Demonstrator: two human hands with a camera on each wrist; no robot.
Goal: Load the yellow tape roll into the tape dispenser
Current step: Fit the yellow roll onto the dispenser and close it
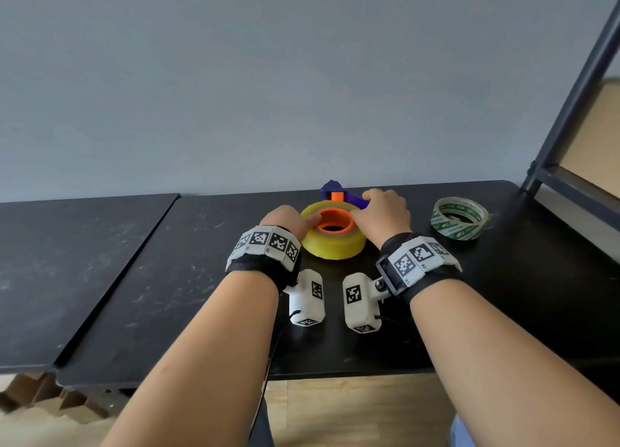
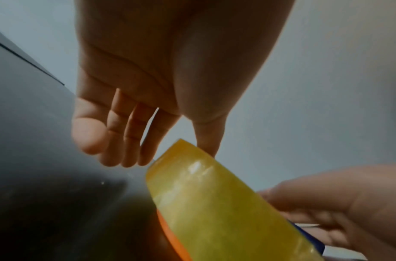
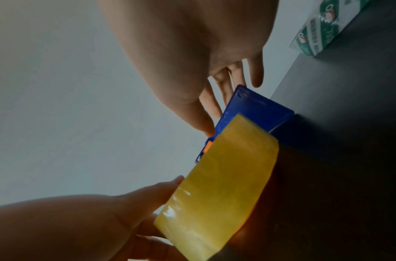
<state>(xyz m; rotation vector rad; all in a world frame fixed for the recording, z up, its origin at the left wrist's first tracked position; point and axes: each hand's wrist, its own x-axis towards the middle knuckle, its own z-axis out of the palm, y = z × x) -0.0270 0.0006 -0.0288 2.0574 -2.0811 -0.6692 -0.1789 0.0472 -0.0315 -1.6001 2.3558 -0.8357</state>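
The yellow tape roll (image 1: 332, 242) lies flat on the black table (image 1: 201, 295), seated around the orange hub (image 1: 335, 216) of the blue tape dispenser (image 1: 352, 198). My left hand (image 1: 288, 218) is at the roll's left side, thumb pressing on its top face, the other fingers straight down beside it. My right hand (image 1: 385, 211) is at the right, thumb on the roll's top by the hub, fingers wrapped over the blue handle. The wrist views show the roll (image 2: 215, 203) (image 3: 226, 176) edge-on and the blue dispenser (image 3: 255, 109) behind it.
A clear tape roll with green print (image 1: 459, 218) lies on the table to the right. A black metal shelf frame (image 1: 570, 111) rises at the far right. A second black tabletop (image 1: 67, 262) adjoins on the left. A grey wall stands just behind the dispenser.
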